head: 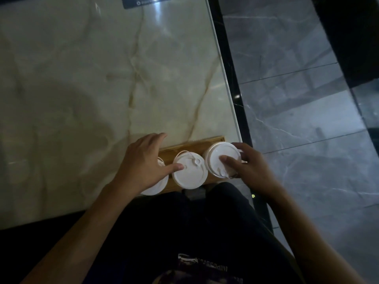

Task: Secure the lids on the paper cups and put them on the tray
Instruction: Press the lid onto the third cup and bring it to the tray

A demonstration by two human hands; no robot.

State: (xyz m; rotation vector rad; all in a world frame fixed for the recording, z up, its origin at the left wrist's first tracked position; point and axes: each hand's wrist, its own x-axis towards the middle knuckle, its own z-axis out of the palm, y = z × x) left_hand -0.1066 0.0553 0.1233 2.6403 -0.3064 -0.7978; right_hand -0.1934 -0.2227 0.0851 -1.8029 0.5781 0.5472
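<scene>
A pale marble tabletop (82,78), crossed by tan veins, is spread from nine to twelve o'clock. Its right side is bounded by a black edge strip (231,83) running from twelve toward five o'clock. A grey veined tile floor (297,119) is seen at three o'clock. A dark plate (143,2) with a bright light reflection is seen at twelve o'clock.

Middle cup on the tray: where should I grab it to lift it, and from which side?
Grip the middle cup around the lid's rim from straight above, fingers spread over its near and far edges. Its sides are crowded: the left hand and left cup on one side, the right cup, held by the right hand, on the other. The wooden tray wall lies behind.
</scene>
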